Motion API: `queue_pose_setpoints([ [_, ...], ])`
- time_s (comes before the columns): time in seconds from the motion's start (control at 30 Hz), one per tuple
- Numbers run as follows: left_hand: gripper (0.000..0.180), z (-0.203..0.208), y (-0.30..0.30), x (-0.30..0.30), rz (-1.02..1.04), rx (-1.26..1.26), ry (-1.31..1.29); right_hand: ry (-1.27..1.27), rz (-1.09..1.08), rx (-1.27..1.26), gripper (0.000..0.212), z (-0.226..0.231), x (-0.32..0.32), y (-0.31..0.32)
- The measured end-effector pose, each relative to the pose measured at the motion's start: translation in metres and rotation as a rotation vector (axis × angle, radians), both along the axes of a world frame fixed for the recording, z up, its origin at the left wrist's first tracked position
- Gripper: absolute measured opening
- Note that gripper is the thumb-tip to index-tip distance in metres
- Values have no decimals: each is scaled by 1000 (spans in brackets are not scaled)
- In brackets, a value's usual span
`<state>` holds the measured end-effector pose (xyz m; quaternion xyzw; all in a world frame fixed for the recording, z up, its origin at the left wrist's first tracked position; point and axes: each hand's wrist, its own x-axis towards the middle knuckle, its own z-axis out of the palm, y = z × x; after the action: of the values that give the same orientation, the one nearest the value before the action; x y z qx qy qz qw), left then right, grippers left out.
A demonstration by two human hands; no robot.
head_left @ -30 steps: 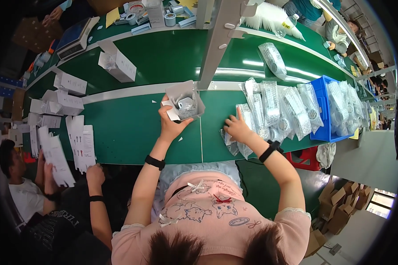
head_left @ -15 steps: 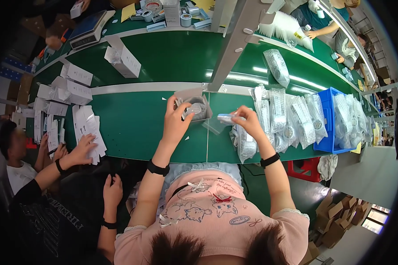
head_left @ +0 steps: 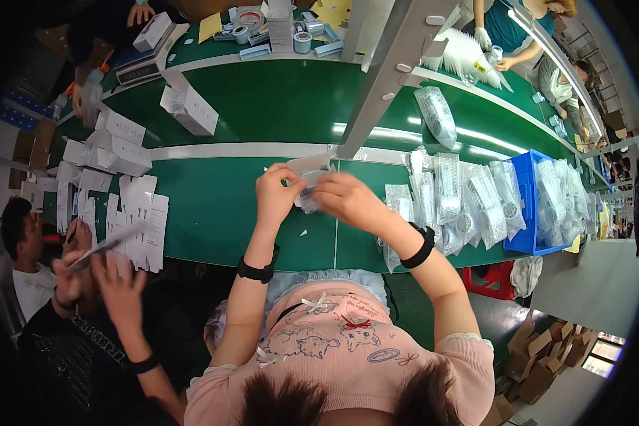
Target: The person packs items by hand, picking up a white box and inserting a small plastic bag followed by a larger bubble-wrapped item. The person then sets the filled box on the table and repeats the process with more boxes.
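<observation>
In front of me on the green table, a small grey-white carton stands with its flap up and clear plastic wrapping at its opening. My left hand is closed at the carton's left edge, thumb and fingers pinching there. Over the carton's right side bends my right hand, its fingers curled down into the opening and slightly blurred. Whatever lies between the right fingertips is hidden by the hand. Several bubble-wrapped packs lie to the right of my right hand.
A blue bin holds more bubble-wrapped packs at the right. White boxes and printed flat cartons lie at the left, where a co-worker's blurred hands lift a flat piece. A metal post rises beyond my hands.
My right hand has moved left to the carton; the small clear bag it held is no longer distinguishable. My left fingers have shifted into a pinch. The co-worker's hands have risen off the table.
</observation>
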<state>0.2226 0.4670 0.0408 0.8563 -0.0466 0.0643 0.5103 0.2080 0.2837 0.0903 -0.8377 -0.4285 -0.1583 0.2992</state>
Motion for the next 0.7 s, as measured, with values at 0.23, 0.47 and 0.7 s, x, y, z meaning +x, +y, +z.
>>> queue_pose_setpoints([
  [0.23, 12, 2, -4, -3, 51, -94, -4, -146, -94, -251, 24, -26, -5, 9],
  [0.47, 11, -8, -1, -6, 45, -147, 23, -9, -40, -120, 27, -31, 0, 9],
  [0.7, 12, -12, -2, 0, 35, -175, -3, 33, -22, -95, 27, -7, 4, 1],
])
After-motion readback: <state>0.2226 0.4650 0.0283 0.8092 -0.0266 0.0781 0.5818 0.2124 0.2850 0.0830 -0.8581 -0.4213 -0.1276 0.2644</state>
